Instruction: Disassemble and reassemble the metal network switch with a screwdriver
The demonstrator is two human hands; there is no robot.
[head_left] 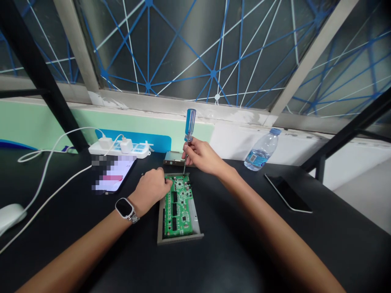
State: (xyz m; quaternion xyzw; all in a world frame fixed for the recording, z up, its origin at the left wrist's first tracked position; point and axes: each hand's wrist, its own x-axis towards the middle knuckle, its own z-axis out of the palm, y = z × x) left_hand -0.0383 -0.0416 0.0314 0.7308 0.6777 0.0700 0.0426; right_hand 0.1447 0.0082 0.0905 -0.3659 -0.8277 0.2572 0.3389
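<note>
My right hand (204,155) pinches a screwdriver (190,122) with a clear blue handle, just below the handle. The screwdriver stands nearly upright, and its tip meets the far end of a green circuit board (185,203). This board lies in a shallow grey metal case (160,228) on the black desk. At the case's far left side, my left hand (151,188) is closed on the edge, fingers curled and partly hidden, a watch on its wrist. Just behind the case lies a flat metal cover or box (174,156), partly hidden by my right hand.
On the left are a power strip (139,151) with white plugs and cables, a lit phone (120,179) and a white mouse (11,215). To the right, a water bottle (262,150) leans or stands by the wall, near a dark phone (287,193). Windows rise behind the desk.
</note>
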